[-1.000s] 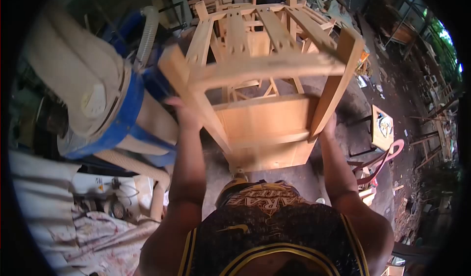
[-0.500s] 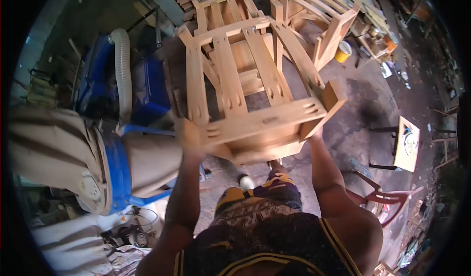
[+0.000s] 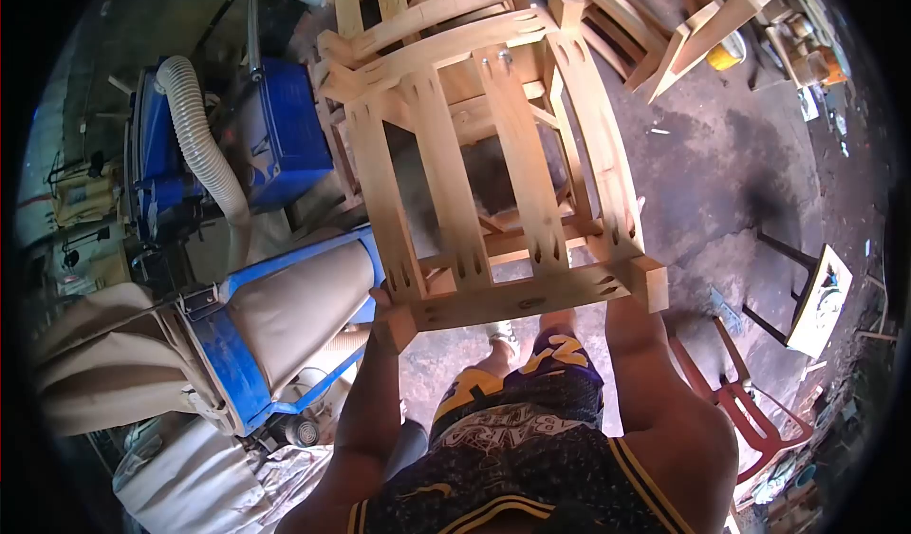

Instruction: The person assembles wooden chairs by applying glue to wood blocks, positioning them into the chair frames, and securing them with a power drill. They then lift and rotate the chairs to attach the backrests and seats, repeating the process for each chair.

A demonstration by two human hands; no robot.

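A light wooden chair frame (image 3: 512,154) with long flat slats fills the centre, in front of the person's body. Its near crosspiece (image 3: 522,297) lies just beyond the shorts. My left hand (image 3: 381,308) grips the frame at its near left corner, mostly hidden by the wood. At the right side, my right hand (image 3: 640,213) holds the frame's outer rail; only a bit of the fingers shows past the edge. Another wooden frame (image 3: 427,17) stands directly behind, close against or overlapping the far end of the held one.
Blue machines (image 3: 289,135) with a ribbed hose (image 3: 195,126) and a beige bag (image 3: 304,297) stand at the left. More wooden frames (image 3: 702,36) and a yellow can (image 3: 727,52) are at upper right. A red chair (image 3: 750,420) and a small table (image 3: 824,301) stand at right.
The held frame has tilted so that its underside box is hidden and its slats face the camera. The camera view has shifted, and my right hand now shows farther up the side.
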